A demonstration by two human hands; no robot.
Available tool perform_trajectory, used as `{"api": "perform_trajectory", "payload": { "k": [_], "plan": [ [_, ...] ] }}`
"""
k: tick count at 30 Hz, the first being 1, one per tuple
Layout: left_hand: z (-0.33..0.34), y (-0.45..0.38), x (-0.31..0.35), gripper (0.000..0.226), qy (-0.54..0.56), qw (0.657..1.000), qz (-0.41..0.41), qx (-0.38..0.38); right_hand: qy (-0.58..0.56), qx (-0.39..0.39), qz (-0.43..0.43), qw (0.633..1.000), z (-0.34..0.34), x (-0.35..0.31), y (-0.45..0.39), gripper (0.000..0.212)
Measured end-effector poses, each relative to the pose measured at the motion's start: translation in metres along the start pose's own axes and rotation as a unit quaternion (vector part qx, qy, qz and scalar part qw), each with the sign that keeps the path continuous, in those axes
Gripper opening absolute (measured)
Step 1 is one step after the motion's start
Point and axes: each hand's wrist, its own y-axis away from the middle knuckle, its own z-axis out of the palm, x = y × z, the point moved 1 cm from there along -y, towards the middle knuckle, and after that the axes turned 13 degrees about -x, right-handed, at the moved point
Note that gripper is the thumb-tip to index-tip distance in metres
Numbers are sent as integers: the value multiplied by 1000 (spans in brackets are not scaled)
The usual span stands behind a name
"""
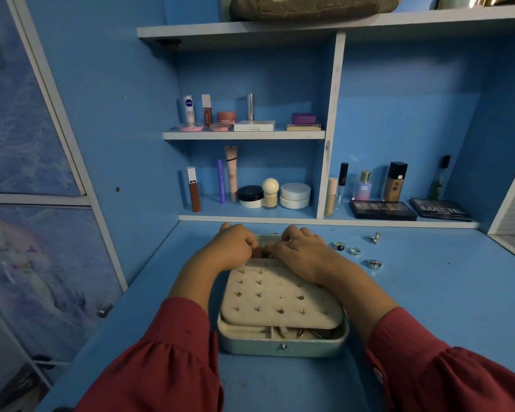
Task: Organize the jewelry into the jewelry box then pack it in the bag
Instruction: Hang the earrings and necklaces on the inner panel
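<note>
A pale green jewelry box point(283, 344) lies open on the blue desk in front of me. A beige earring panel point(280, 295) studded with several small earrings lies over its compartments. Both hands meet at the panel's far edge. My left hand point(234, 245) has curled fingers that pinch something small there. My right hand point(302, 248) also curls its fingertips down at the same spot. What they pinch is hidden. Several silver rings lie on the desk to the right: one with a dark stone point(338, 246), one banded point(354, 250), one wide point(374, 264) and a spiky one point(376, 237).
Cosmetics fill the blue shelves point(244, 134) behind the desk: tubes, jars, bottles and two dark eyeshadow palettes point(382, 210). A brown bag-like thing point(306, 7) sits on the top shelf. A cupboard door with a knob point(104, 310) stands at the left.
</note>
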Motion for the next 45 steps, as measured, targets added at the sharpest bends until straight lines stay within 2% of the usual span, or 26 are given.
{"api": "perform_trajectory", "payload": {
  "k": [4,7,9,19,25,30,34,36,40,43,45],
  "plan": [
    [2,2,5,51,-2,1000,-2,-8,-21,29,-21,999,1,2,-1,36],
    [1,5,2,35,6,1000,15,23,-27,66,-25,997,2,4,-4,29],
    [1,5,3,25,-5,1000,23,6,-12,71,-18,997,3,5,-6,26],
    [4,7,8,26,-23,999,33,-29,-2,74,-17,997,5,6,-7,23],
    [6,3,9,18,41,996,76,-12,-7,80,-13,997,5,8,-7,23],
    [10,4,12,14,53,996,68,-19,0,73,-5,997,4,8,-8,24],
    [6,9,13,17,93,992,82,-6,-56,97,-18,994,1,15,-6,16],
    [0,13,11,14,118,988,95,13,-79,106,4,991,-6,22,-1,21],
    [-6,18,7,9,127,987,94,7,-132,50,58,988,-24,40,17,25],
    [-3,16,6,5,97,993,72,-14,-166,-3,62,984,-25,44,26,12],
    [-1,15,7,7,84,994,63,-20,-184,-9,64,981,-23,44,26,6]
  ]
}}
